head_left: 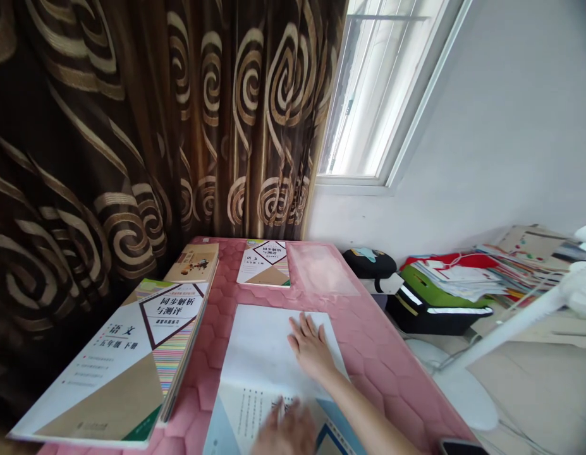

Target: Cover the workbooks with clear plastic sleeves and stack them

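Observation:
In front of me on the pink quilted surface (368, 373) lies an opened-out booklet or cover (259, 341). Its far part is plain white, and the near part is printed in blue and pale tones with lines of text. My right hand (312, 347) lies flat on the white part with fingers spread. Over the printed part is my left hand (287, 430), smeared by motion, so its fingers cannot be made out clearly. A clear plastic sheet (323, 268) lies beyond the booklet, beside a workbook (264, 262) with a white and tan cover.
To the left stands a stack of workbooks (126, 360), with a tan book (193, 262) behind it. A phone-like dark object (461, 446) sits at the near right edge. Beyond the right side are a black case (368, 262), a green bag (430, 294), piled papers and a white stand (468, 385).

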`<state>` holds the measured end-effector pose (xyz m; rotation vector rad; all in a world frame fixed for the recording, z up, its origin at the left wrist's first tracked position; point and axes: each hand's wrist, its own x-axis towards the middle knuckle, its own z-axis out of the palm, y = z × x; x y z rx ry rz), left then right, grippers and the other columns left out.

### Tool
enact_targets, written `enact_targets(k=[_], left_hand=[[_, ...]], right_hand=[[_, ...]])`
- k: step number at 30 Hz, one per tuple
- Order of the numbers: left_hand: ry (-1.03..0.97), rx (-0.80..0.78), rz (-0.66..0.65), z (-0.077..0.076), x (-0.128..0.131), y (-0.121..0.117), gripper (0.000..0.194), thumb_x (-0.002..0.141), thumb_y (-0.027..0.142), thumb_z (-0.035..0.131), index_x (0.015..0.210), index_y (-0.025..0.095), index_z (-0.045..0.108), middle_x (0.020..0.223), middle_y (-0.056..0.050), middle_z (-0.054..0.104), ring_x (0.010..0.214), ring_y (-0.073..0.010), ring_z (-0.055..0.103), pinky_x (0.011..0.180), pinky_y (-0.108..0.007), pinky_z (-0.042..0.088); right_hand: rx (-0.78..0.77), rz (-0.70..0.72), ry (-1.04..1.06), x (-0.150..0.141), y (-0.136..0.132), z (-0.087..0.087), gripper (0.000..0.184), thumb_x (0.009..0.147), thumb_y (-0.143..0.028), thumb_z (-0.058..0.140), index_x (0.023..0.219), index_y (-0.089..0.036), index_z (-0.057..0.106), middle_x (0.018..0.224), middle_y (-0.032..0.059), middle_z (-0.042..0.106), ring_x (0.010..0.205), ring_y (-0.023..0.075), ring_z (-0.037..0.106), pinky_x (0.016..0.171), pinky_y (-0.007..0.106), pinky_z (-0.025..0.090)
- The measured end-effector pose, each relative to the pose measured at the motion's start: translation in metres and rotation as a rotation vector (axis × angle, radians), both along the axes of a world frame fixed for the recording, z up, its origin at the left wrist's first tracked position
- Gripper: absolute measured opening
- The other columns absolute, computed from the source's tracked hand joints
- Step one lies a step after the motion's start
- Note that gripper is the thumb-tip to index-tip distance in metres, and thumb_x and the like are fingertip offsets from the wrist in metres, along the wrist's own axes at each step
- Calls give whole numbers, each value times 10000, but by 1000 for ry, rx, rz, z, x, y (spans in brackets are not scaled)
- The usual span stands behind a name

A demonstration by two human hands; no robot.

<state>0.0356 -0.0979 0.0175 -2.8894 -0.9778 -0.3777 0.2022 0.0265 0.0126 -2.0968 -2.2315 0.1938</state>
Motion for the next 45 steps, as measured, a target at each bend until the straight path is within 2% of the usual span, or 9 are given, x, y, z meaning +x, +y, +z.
enact_targets(k=[4, 7, 13, 15, 21, 28, 35, 41, 45], left_hand=[[42, -181, 534, 17, -18, 63, 608, 942, 516, 302, 1424, 163, 416, 1445, -165, 452, 1344, -342, 397, 1072, -562, 345], [49, -230, 661, 14, -32, 83, 663, 926, 564, 292, 1454, 166, 340, 1532, -163, 266, 1415, -349, 240, 1120, -556, 265], [32, -224, 668, -6, -33, 83, 674, 920, 567, 286, 1427, 136, 393, 1508, -183, 323, 1419, -345, 230, 1132, -539, 232], [17, -216, 688, -10, -33, 83, 678, 908, 591, 300, 1409, 154, 434, 1482, -180, 386, 1402, -354, 278, 1124, -535, 242], [-51, -75, 674, -24, -37, 85, 658, 896, 596, 348, 1442, 231, 375, 1532, -139, 314, 1401, -364, 274, 1100, -528, 265], [-38, -130, 712, -31, -32, 86, 681, 887, 638, 316, 1343, 181, 534, 1417, -168, 489, 1356, -381, 348, 1098, -558, 242], [-113, -6, 677, -43, -35, 88, 661, 884, 600, 364, 1415, 211, 428, 1511, -146, 353, 1395, -372, 282, 1093, -540, 268], [-76, -76, 729, -43, -31, 89, 729, 860, 674, 334, 1328, 157, 549, 1421, -185, 477, 1357, -389, 344, 1092, -564, 257], [-76, -20, 719, -50, -32, 92, 680, 864, 630, 382, 1339, 169, 537, 1440, -171, 460, 1373, -397, 306, 1095, -578, 243]], right_hand=[[-2, -2, 6, 0, 5, 4, 549, 972, -430, 271, 1485, -239, 304, 1581, 85, 158, 1459, 277, 82, 1155, 529, 48], [-31, -3, 29, -11, 7, 9, 564, 970, -397, 271, 1483, -166, 312, 1580, 111, 135, 1457, 306, 69, 1148, 545, 84], [-82, 662, 254, -70, 30, 21, 588, 980, -487, 212, 1488, -205, 297, 1574, 26, 201, 1459, 197, 120, 1185, 394, 93], [-118, 753, 250, -86, 49, 23, 579, 984, -476, 211, 1498, -213, 261, 1564, 30, 235, 1455, 186, 138, 1188, 411, 44], [-125, 636, 154, -101, 97, 33, 543, 984, -428, 248, 1487, -225, 275, 1562, 41, 229, 1462, 251, 74, 1153, 573, -16], [-219, 832, 252, -86, 63, 36, 496, 997, -429, 199, 1467, -314, 307, 1531, -32, 322, 1464, 228, 43, 1167, 557, -31], [-120, 620, 131, -100, 98, 34, 528, 991, -428, 203, 1493, -269, 237, 1558, 4, 248, 1461, 261, -44, 1115, 639, -75], [-231, 829, 266, -87, 70, 35, 497, 995, -423, 187, 1456, -312, 338, 1526, -27, 335, 1465, 226, 14, 1150, 569, -86], [-188, 813, 249, -84, 70, 35, 473, 999, -402, 186, 1442, -362, 347, 1503, -55, 375, 1463, 217, 66, 1154, 579, -44]])
